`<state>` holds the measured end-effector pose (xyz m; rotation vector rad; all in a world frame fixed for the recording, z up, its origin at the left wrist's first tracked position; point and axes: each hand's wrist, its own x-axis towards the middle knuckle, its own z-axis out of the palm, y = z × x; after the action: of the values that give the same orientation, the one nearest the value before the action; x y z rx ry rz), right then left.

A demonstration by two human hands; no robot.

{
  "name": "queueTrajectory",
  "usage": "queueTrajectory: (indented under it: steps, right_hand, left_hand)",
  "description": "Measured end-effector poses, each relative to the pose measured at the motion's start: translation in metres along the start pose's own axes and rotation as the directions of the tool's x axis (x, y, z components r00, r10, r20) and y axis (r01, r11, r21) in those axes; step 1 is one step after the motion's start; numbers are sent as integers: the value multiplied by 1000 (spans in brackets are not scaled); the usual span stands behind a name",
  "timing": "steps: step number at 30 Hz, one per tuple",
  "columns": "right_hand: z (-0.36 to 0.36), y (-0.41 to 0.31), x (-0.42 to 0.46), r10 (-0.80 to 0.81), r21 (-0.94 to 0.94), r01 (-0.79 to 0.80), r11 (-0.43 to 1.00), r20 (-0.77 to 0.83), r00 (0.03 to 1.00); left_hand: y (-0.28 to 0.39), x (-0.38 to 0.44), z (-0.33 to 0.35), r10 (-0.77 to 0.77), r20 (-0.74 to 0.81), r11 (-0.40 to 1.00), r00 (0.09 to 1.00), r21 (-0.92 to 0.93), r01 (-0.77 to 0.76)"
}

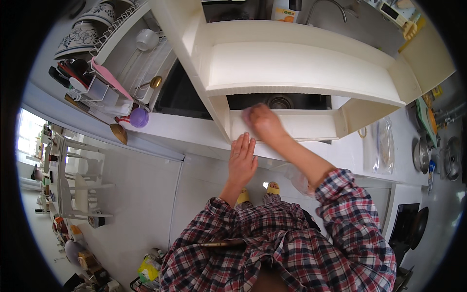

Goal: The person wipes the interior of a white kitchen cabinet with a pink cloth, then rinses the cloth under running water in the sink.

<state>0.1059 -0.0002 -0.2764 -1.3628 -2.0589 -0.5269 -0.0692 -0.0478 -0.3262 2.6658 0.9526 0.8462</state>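
Observation:
A white plastic shelf unit (299,65) stands on the white counter (175,129) over a dark sink. My right hand (263,122), slightly blurred, is closed on a pinkish cloth (248,116) and presses it on the lower shelf board (306,127), near its left end. My left hand (242,157) rests flat with its fingertips at the front edge of that board, just below the right hand. It holds nothing, and a ring is on one finger. Through the gap between the two boards a round drain (280,101) shows.
Left on the counter are a dish rack with a white cup (147,39), a utensil holder (96,91), a purple-lidded item (139,117) and a ladle (119,134) sticking out past the edge. At right lie a clear plastic bag (385,146) and a metal bowl (421,155). A faucet (326,7) stands behind.

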Motion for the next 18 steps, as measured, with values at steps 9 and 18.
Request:
queueTrajectory:
  steps: [9,18]
  right_hand:
    - [-14,13,-17,84,-115,-78,990,50,995]
    - [-83,62,-81,419,-148,-423,894,-58,906]
  left_hand:
    - [-2,0,0,38,4,998,999,51,-38]
    - [-1,0,0,42,5,997,999,68,-43]
